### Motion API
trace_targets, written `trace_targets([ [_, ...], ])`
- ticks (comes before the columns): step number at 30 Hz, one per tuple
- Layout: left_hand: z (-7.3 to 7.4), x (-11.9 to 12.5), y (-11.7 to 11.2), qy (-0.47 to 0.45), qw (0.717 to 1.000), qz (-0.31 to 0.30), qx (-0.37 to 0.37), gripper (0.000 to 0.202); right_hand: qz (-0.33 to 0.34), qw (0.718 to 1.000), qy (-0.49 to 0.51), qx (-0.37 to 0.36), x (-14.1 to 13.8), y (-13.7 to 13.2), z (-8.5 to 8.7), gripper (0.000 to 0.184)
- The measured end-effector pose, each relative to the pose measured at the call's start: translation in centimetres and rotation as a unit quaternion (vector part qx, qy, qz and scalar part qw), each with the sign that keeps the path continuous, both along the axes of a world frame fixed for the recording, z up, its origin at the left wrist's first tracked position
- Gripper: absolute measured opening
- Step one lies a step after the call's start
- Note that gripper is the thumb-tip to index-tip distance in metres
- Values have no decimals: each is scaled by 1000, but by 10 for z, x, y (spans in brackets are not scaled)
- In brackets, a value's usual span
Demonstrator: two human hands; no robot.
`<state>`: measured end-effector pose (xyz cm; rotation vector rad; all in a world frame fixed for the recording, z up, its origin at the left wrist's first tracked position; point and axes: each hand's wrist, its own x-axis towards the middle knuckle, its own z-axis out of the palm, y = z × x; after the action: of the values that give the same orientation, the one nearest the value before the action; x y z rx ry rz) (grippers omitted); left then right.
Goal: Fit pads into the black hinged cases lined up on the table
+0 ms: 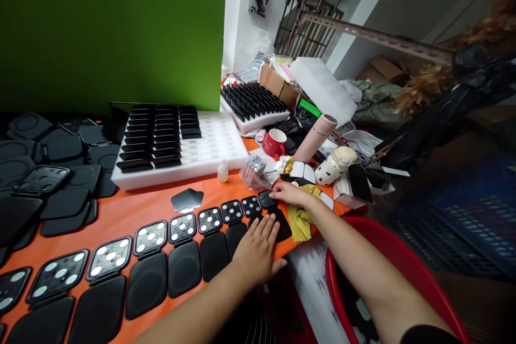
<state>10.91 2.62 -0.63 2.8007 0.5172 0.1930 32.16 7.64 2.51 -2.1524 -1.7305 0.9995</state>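
Hinged black square cases lie opened flat in a row along the orange table. Several upper halves, such as this dotted panel [150, 238], carry white round dots. My left hand [258, 250] rests flat, fingers stretched out, over the black lower halves near the row's right end. At that end my right hand [288, 193] has its fingers drawn together at the edge of a dark square plate [266, 200], which shows no white dots. A small pile of dark square sheets [187, 200] lies behind the row.
White foam trays [217, 140] hold rows of black pieces. Black cases [64, 199] are heaped at left. A dropper bottle [222, 171], red mug [274, 143], pink flask [316, 137], cream bottle [335, 165] and yellow cloth [301, 220] stand or lie around. A red tub [332, 290] is below right.
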Motion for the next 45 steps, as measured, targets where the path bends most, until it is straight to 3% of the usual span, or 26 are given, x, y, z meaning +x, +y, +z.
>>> trace_targets([
  [11,0,0,0,-4,1000,2,10,78,5,993,-117,17,-10,-1,4,29],
  [18,3,-1,0,-4,1000,5,18,77,-18,978,-201,54,-26,-7,10,44],
  [23,2,-1,0,-8,1000,7,20,77,-65,970,-221,83,-13,-18,20,31],
  [27,0,-1,0,-11,1000,7,17,77,-88,966,-213,114,0,-31,29,35],
  [35,0,-1,1,-16,1000,3,15,77,34,976,-161,145,-24,-52,20,42],
  [40,0,-1,1,-13,1000,-2,9,77,104,958,-230,135,-30,-67,5,44],
  [45,0,-1,2,-6,1000,-7,7,77,131,949,-266,108,-35,-55,-3,41],
])
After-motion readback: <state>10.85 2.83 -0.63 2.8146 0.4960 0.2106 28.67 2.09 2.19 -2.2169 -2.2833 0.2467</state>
